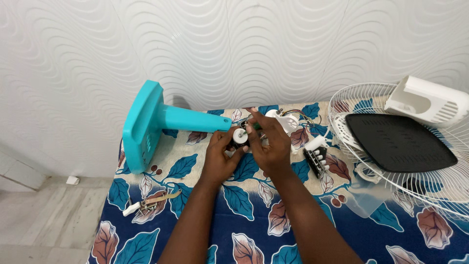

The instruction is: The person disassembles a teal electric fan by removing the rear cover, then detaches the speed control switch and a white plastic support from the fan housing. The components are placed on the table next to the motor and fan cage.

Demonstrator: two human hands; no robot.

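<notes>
My left hand (221,157) and my right hand (269,142) meet over the middle of the cloth-covered table. Together they grip a small round part with a white face and dark body (240,135). My right hand also holds a thin tool with a green handle (255,126) against that part. The end of the turquoise fan stand (188,119) lies just left of the part. Much of the part is hidden by my fingers.
The turquoise base (142,126) stands on edge at the left. A white wire fan guard (420,146) at right holds a black panel (398,142) and a white housing (427,100). A black switch block (316,159), white wired pieces (288,120) and pliers (149,202) lie on the floral cloth (244,205).
</notes>
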